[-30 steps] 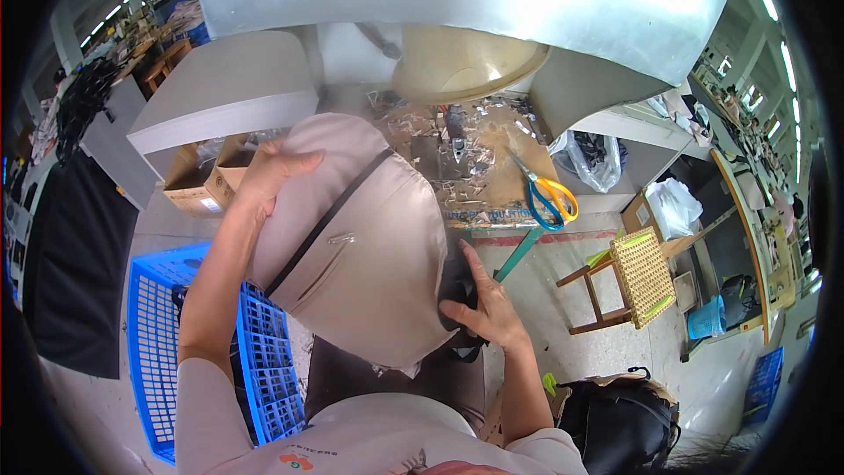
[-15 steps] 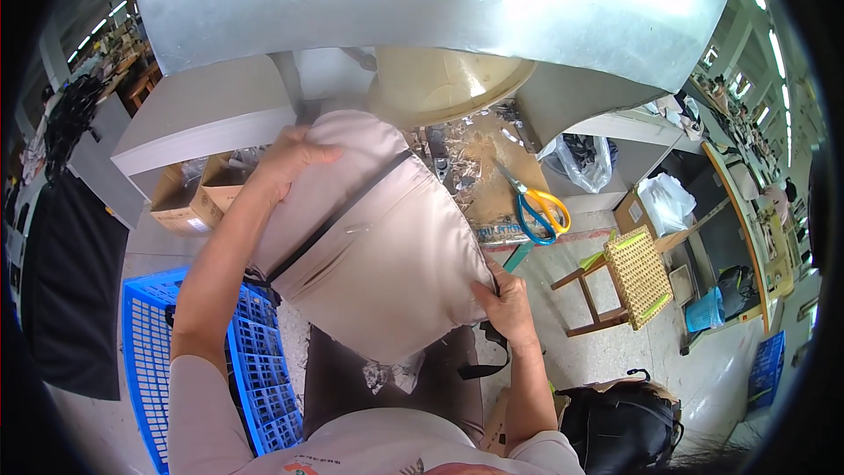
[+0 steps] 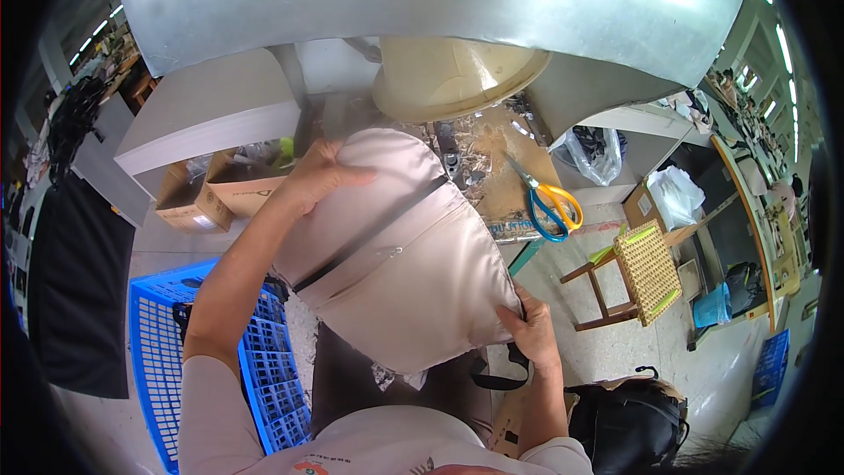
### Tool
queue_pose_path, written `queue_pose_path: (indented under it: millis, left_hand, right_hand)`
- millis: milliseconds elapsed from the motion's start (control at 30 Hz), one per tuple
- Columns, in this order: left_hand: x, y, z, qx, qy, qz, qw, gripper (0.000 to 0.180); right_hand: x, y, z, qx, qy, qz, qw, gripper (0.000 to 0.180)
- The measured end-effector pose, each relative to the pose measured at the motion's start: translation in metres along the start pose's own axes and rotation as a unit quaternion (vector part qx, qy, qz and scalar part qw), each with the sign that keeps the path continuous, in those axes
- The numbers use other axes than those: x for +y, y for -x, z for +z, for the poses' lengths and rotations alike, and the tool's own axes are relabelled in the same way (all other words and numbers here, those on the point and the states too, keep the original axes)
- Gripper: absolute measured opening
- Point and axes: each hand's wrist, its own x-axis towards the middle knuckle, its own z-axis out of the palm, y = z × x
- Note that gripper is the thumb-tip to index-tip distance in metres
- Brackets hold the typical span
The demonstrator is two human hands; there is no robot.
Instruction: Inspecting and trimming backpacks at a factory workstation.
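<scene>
A pale pink, satiny bag piece (image 3: 426,286) is stretched between my hands above my lap, with sewn, curved edges. A black band (image 3: 374,233) crosses it at a slant, and beside this runs a seam with a small zipper pull (image 3: 391,252). My left hand (image 3: 327,178) is closed on its upper left edge, thumb lying over the cloth. On the lower right edge, my right hand (image 3: 530,334) pinches it, fingers partly hidden beneath. A black strap (image 3: 499,380) dangles under the right hand. The bag piece's underside is hidden.
Yellow-and-blue-handled scissors (image 3: 552,205) lie on the scrap-strewn work surface (image 3: 505,167) ahead, below a curved metal sheet (image 3: 422,0). A blue plastic basket (image 3: 154,361) stands at left. At right are a woven stool (image 3: 646,273) and a black backpack (image 3: 629,427).
The bag piece and both hands have shifted slightly right and down in the picture, as the whole view has moved a little. The cloth is flatter, and the zipper pull shows more plainly.
</scene>
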Motion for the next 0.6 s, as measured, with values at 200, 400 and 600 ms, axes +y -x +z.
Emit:
queue_pose_path:
  millis: [200,400,600]
  left_hand:
    - [0.018,0.09,0.014,0.245,-0.632,0.264,0.686,0.075]
    - [0.013,0.151,0.002,-0.204,-0.261,0.041,0.943,0.064]
    - [-0.027,0.291,-0.09,0.336,0.251,-0.06,0.906,0.062]
  right_hand:
    - [-0.055,-0.005,-0.017,-0.156,0.166,-0.203,0.952,0.049]
    - [-0.169,-0.066,0.091,-0.426,0.224,-0.451,0.751,0.045]
    - [-0.103,-0.032,0.122,-0.039,0.024,-0.399,0.916,0.071]
